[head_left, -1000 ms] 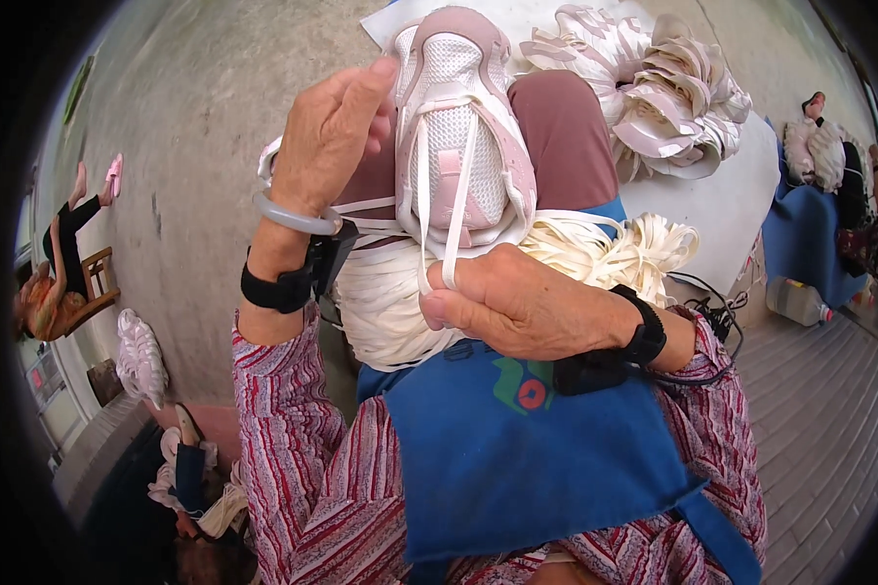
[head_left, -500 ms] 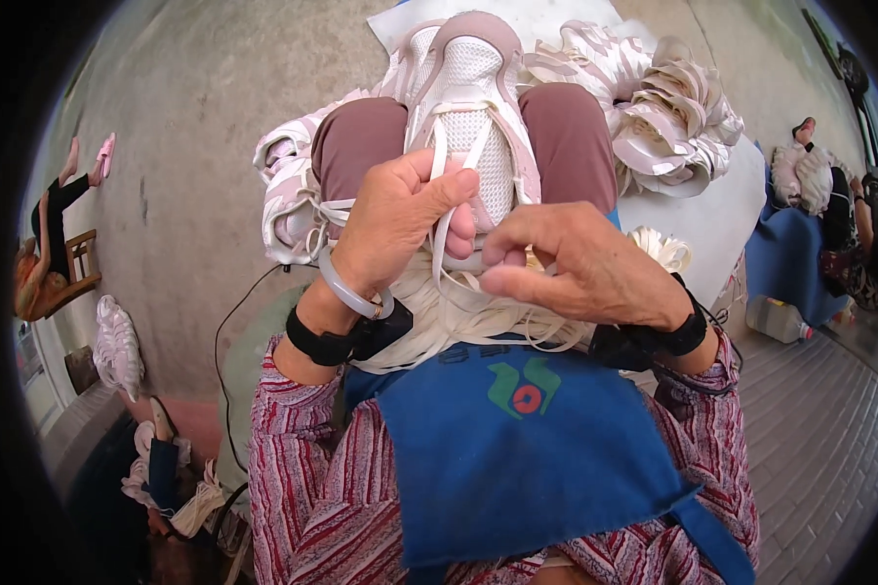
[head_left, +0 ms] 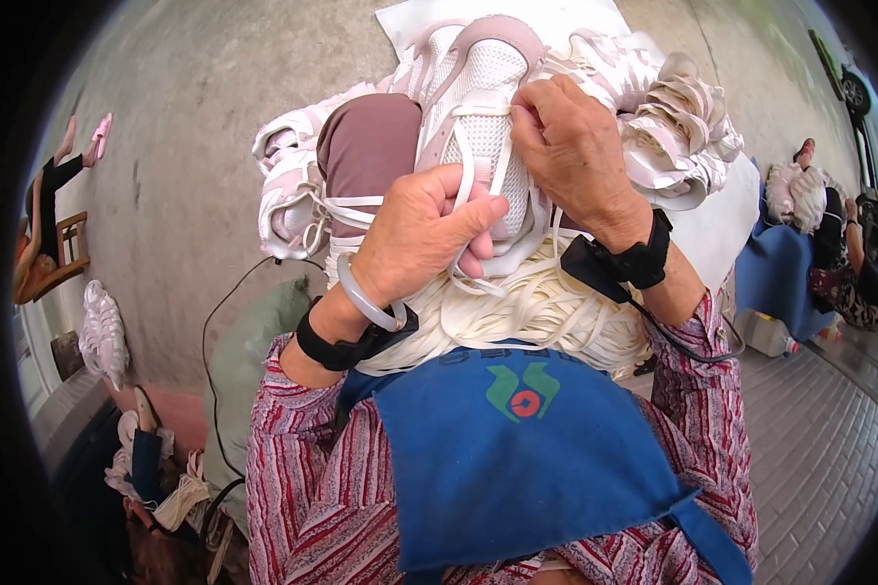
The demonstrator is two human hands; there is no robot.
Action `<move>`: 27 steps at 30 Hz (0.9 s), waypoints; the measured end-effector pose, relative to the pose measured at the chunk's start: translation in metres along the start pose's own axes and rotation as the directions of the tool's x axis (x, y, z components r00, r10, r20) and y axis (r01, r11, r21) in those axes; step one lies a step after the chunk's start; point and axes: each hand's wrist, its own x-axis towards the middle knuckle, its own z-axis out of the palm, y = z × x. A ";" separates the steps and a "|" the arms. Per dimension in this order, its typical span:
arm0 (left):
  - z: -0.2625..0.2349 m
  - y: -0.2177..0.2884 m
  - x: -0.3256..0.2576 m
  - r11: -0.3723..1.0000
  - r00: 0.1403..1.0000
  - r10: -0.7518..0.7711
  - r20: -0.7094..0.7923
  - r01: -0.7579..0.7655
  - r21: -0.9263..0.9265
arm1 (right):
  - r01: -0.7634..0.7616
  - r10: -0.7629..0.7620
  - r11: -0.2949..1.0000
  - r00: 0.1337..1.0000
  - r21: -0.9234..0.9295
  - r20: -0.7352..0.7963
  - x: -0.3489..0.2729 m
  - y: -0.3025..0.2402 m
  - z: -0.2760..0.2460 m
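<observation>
A white mesh and pale pink shoe upper lies between my knees, toe end away from me. A flat white shoelace crosses near its toe and hangs down in two strands toward me. My left hand is closed on the lace at the near end of the upper, thumb against fingers. Further up, my right hand is closed at the right eyelet edge, fingertips bent down beside the lace crossing. What sits between those fingertips is hidden. A heap of loose cream laces lies in my lap below both hands.
Stacked shoe uppers lie beyond my right knee, others by my left knee. A blue apron covers my lap. A black cable runs at the left. Other people sit at both sides; a plastic bottle stands at right.
My right hand has moved up and away from me, from beside the left hand to the upper's right eyelet edge. The left hand, still on the lace, has shifted slightly right and nearer.
</observation>
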 end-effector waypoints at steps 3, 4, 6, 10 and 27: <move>-0.004 -0.001 -0.002 0.998 1.000 -0.019 0.017 0.018 0.057 | -0.508 0.339 0.749 0.846 0.426 0.413 0.010 0.000 -0.015; -0.007 -0.002 -0.002 0.998 1.000 -0.023 0.011 0.022 0.051 | -0.510 0.335 0.747 0.843 0.426 0.421 0.013 0.002 -0.017; -0.010 -0.003 -0.003 0.999 0.998 -0.032 0.062 0.030 0.034 | -0.834 0.383 0.151 0.544 0.530 0.746 0.014 0.006 -0.025; -0.009 0.004 -0.022 0.956 0.996 0.013 0.091 -0.039 0.291 | -0.468 0.306 0.818 0.846 0.335 0.436 0.011 0.017 -0.008; -0.016 -0.024 0.002 0.986 0.989 0.144 0.028 -0.146 0.086 | -0.137 0.116 0.982 0.981 0.133 0.155 -0.031 -0.018 -0.013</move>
